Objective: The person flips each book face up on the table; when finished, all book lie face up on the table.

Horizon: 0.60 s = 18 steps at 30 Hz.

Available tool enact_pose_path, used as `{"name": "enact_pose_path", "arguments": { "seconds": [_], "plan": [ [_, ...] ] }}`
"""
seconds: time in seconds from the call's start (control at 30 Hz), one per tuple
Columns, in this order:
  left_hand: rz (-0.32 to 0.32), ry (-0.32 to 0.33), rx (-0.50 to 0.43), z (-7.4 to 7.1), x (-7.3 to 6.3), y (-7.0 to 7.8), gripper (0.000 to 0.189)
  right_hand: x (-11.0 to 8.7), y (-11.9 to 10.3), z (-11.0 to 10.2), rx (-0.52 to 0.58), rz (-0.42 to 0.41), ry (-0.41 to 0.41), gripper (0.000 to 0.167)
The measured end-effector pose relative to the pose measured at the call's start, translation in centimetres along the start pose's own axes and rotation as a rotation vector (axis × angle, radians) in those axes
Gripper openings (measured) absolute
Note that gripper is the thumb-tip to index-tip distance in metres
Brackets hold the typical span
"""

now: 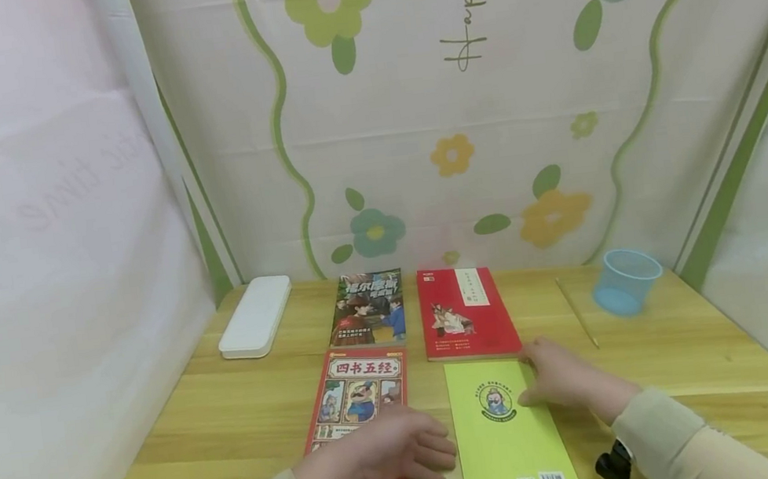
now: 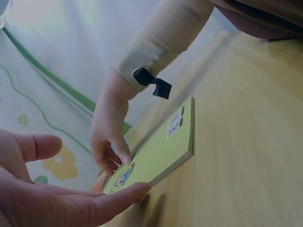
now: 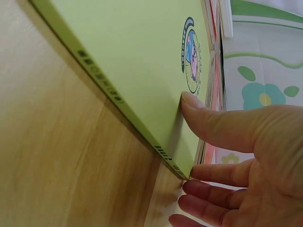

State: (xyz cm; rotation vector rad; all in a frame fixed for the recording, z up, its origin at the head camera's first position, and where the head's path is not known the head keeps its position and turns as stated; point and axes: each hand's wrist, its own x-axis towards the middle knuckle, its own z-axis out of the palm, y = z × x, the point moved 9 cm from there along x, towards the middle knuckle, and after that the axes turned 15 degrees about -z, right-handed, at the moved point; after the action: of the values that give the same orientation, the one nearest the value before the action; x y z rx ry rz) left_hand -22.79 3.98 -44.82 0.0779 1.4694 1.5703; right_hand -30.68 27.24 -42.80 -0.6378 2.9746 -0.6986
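Observation:
A yellow-green book (image 1: 511,450) lies flat at the front, back cover up, with a round cartoon badge and barcodes. My right hand (image 1: 571,380) is at its far right corner. In the right wrist view the thumb (image 3: 203,111) lies over the cover while the nearly straight fingers (image 3: 222,175) meet the spine corner. My left hand (image 1: 397,451) is beside the book's left edge, fingers loosely extended and holding nothing. It partly covers a red-bordered comic-style book (image 1: 358,385). In the left wrist view one left fingertip (image 2: 142,187) appears close to the yellow-green book's edge.
Behind lie a dark illustrated book (image 1: 367,309) and a red book (image 1: 467,313). A white case (image 1: 255,317) sits at the back left. On the right are a thin stick-like pencil (image 1: 577,312) and a blue translucent cup (image 1: 626,283). Patterned curtains (image 1: 398,111) enclose the table.

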Motion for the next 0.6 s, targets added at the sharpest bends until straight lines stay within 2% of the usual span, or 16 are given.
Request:
{"name": "enact_pose_path", "arguments": {
  "seconds": [0.17,0.6],
  "plan": [
    [0.004,0.029,-0.018,0.31,0.06,0.16,0.05,0.02,0.04,0.0,-0.009,-0.004,0.006,0.071],
    [-0.018,0.153,-0.07,-0.21,0.88,-0.23,0.061,0.08,0.24,0.21,-0.025,-0.019,0.011,0.073]
  ]
}}
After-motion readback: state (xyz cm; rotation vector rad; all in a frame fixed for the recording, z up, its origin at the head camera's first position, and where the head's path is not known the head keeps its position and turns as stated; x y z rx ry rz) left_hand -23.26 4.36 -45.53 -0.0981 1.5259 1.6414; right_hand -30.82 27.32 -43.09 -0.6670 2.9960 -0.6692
